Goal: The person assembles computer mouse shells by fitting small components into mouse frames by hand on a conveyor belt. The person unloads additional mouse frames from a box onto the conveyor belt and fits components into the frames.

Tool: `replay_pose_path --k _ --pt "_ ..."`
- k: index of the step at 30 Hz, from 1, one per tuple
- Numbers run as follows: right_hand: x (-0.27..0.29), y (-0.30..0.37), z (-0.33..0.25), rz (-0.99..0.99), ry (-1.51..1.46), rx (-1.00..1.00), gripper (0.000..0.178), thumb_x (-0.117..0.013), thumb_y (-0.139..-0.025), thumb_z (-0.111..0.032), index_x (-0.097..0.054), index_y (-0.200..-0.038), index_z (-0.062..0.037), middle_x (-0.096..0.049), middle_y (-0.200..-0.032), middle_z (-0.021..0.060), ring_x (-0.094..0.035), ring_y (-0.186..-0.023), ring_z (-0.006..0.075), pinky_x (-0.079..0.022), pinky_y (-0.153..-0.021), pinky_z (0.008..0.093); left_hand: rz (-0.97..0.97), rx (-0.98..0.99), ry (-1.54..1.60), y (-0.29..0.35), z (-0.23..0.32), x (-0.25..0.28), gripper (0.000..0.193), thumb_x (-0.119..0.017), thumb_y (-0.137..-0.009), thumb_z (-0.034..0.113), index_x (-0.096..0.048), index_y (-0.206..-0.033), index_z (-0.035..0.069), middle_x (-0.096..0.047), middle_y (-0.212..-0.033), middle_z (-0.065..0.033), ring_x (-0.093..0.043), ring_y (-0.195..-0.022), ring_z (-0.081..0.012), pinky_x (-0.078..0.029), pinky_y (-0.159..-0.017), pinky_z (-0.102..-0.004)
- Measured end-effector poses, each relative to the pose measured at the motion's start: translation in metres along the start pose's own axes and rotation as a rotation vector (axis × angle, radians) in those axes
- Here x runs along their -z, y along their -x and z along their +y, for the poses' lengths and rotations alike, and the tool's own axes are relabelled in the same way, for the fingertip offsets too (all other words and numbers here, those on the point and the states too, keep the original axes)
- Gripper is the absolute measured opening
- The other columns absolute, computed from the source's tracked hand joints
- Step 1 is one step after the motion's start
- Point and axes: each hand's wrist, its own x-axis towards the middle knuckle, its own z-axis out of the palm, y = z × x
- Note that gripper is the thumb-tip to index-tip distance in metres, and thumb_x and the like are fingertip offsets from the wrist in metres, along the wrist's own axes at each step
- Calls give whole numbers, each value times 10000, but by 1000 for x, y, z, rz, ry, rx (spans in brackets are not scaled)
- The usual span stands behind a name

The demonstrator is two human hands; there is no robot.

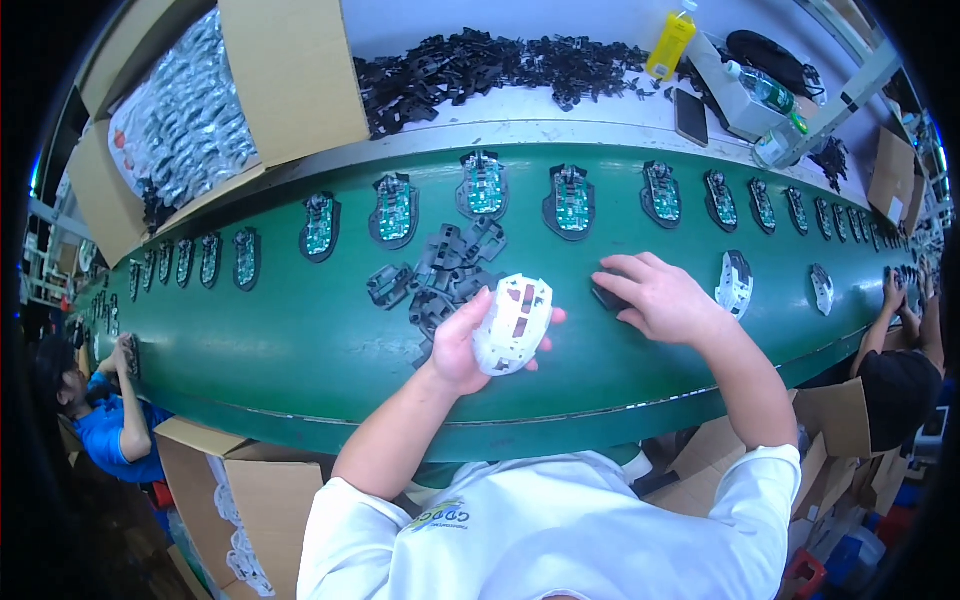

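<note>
White mouse shell (511, 322) sits in the left grip (456, 347), thumb along one edge and fingertips wrapped beneath, above the green belt (260, 345); the right grip (667, 300) curls over one dark piece (607, 298), whether pinched or merely touched one cannot tell. The shell could slip if the thumb slackens, and the dark frames (440, 250) just beyond could snag one another, since they overlap; they are too jumbled to count. Two more white shells (737, 285) lie rightward; at least sixteen circuit boards (570, 202) line the belt, the outermost too small to count.
</note>
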Motion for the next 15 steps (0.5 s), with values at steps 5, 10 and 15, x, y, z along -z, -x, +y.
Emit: replay_pose_path --k 5,10,15 --pt "-1 -12 -17 467 -514 -1 576 -795 -842 -248 -642 -1341 -5 -699 -1205 184 -723 -950 299 -608 -837 373 98 -83 -185 4 -1 2 617 -488 -1071 469 -469 -1528 55 -650 -1376 -194 -714 -1083 -268 -622 -810 -380" --pt "-21 -27 -63 724 -415 309 594 -884 -776 -249 -695 -1265 31 -707 -1246 227 -737 -1023 343 -610 -872 395 197 -228 -446 6 -11 5 661 -561 -1076 402 -386 -1589 23 -624 -1417 -163 -658 -1208 -238 -555 -976 -377" --pt "-34 -31 -68 765 -346 303 593 -899 -761 -252 -705 -1241 38 -697 -1266 235 -737 -1025 361 -613 -872 401 197 -239 -504 6 -9 5 616 -577 -1086 338 -426 -1564 -19 -639 -1397 -100 -613 -1236 -161 -464 -1090 -340"
